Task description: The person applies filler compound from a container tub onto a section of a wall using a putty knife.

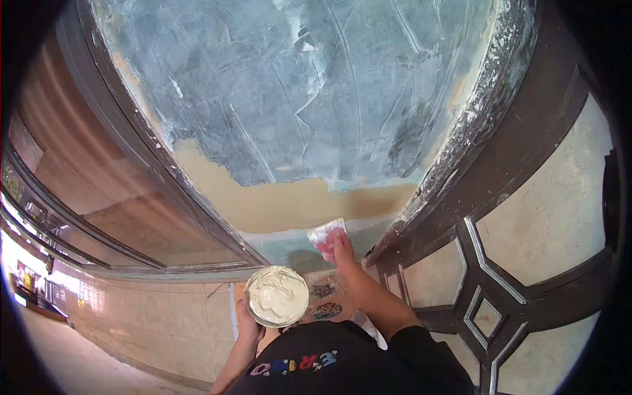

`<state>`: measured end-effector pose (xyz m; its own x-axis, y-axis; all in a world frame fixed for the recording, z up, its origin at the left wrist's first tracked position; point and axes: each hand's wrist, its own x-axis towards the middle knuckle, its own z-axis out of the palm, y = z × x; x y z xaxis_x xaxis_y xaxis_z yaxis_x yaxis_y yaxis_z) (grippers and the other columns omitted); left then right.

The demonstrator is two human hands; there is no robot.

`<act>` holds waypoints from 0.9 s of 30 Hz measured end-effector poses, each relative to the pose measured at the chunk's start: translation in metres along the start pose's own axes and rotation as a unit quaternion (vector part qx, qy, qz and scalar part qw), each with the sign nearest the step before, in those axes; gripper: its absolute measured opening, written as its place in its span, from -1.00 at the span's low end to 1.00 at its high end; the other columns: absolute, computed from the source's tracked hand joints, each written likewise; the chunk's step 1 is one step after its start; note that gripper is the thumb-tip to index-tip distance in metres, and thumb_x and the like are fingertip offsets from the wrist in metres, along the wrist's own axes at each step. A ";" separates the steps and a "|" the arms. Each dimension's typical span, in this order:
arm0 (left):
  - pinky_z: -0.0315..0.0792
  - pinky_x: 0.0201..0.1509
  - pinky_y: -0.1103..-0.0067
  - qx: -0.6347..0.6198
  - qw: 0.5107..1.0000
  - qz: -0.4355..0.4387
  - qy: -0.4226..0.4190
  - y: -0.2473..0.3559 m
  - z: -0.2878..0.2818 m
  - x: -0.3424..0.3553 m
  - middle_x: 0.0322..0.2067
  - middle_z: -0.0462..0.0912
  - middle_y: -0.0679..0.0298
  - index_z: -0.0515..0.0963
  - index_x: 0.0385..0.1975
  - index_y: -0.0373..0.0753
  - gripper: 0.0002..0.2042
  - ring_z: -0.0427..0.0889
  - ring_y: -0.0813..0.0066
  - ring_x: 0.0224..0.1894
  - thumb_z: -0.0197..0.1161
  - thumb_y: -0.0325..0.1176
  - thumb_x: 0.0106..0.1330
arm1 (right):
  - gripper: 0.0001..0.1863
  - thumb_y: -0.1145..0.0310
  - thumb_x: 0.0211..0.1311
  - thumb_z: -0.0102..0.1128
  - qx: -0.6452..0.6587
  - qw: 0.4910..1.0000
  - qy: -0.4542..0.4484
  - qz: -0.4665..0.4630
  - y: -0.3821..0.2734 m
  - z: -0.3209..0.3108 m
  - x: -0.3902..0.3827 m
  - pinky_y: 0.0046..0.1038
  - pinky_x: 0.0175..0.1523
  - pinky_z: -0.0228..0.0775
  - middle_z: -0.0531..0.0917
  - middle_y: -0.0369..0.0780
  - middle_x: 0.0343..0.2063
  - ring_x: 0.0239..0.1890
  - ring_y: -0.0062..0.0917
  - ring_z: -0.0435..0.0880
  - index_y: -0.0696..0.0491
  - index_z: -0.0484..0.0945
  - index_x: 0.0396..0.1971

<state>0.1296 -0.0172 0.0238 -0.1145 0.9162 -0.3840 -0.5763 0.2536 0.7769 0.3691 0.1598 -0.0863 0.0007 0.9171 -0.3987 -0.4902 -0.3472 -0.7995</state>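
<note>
Apparently mid-skim: your right hand [345, 252] pinches a reddish, paste-smeared putty scraper [327, 234] near the lower edge of the wall [283, 112], contact unclear; next stroke likely wants it flat. Your left hand [245, 322] clasps the tub [268, 323], some fingers hidden; its cream filler [280, 293] looks thick, swirled, nearly rim-high.

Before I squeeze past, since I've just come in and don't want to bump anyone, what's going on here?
Someone is at a patchy wall. Their left hand holds a round tub of cream-coloured paste; their right hand grips a reddish, white-smeared scraper low by the wall, though contact is unclear. Streaky grey-blue coating covers the upper part, above a tan band.
</note>
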 end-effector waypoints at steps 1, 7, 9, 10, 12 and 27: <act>0.31 0.12 0.40 -0.001 1.000 0.003 0.002 -0.001 -0.006 0.001 0.04 0.38 0.12 0.24 0.07 -0.28 -0.42 0.40 0.25 0.05 -0.30 0.11 0.32 | -0.61 0.09 0.27 -0.09 -0.001 1.000 -0.003 0.001 0.001 0.005 -0.006 -0.54 -0.57 0.42 0.55 -0.19 -0.41 -0.49 -0.52 0.61 0.08 0.34 -0.07; 0.32 0.11 0.40 0.016 1.000 0.000 -0.021 0.004 -0.013 0.004 0.04 0.37 0.12 0.24 0.08 -0.28 -0.43 0.41 0.26 0.05 -0.29 0.11 0.32 | -0.67 0.19 0.06 0.20 -0.392 0.850 0.137 -0.325 -0.046 0.041 -0.015 -0.34 -0.36 0.37 0.55 -0.13 -0.57 -0.50 -0.34 0.59 0.15 0.41 -0.37; 0.32 0.12 0.40 0.016 1.000 -0.012 -0.015 0.001 -0.015 0.010 0.05 0.37 0.11 0.24 0.08 -0.28 -0.43 0.40 0.26 0.06 -0.30 0.09 0.32 | -0.64 0.17 0.05 0.23 -0.401 0.832 0.165 -0.345 -0.077 0.019 -0.002 -0.38 -0.38 0.39 0.57 -0.12 -0.55 -0.51 -0.37 0.60 0.16 0.43 -0.33; 0.32 0.12 0.40 0.018 1.000 -0.014 -0.015 0.000 -0.015 0.011 0.05 0.37 0.11 0.24 0.08 -0.28 -0.43 0.40 0.26 0.06 -0.30 0.09 0.32 | -0.63 0.15 0.04 0.23 -0.397 0.827 0.169 -0.362 -0.095 0.000 0.004 -0.39 -0.38 0.39 0.57 -0.13 -0.54 -0.53 -0.39 0.59 0.16 0.43 -0.34; 0.31 0.13 0.40 0.015 1.000 -0.009 0.006 -0.003 -0.013 0.011 0.05 0.37 0.11 0.24 0.08 -0.28 -0.44 0.40 0.26 0.07 -0.31 0.08 0.32 | -0.62 0.13 0.05 0.24 -0.322 0.849 0.189 -0.374 -0.117 -0.048 0.007 -0.43 -0.40 0.41 0.58 -0.16 -0.53 -0.57 -0.43 0.57 0.16 0.42 -0.36; 0.33 0.11 0.37 -0.013 1.000 -0.016 -0.011 -0.031 0.046 0.011 0.05 0.37 0.11 0.22 0.10 -0.30 -0.43 0.40 0.24 0.07 -0.27 0.09 0.33 | -0.82 0.20 0.32 -0.11 0.103 0.983 0.138 0.064 0.039 -0.141 -0.051 -0.61 -0.73 0.10 0.47 -0.30 -0.53 -0.69 -0.58 0.47 -0.03 0.33 -0.23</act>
<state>0.1834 -0.0004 0.0187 -0.0789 0.9143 -0.3974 -0.6005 0.2745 0.7510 0.4729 0.0723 -0.1606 0.1490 0.7704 -0.6199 -0.6678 -0.3839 -0.6377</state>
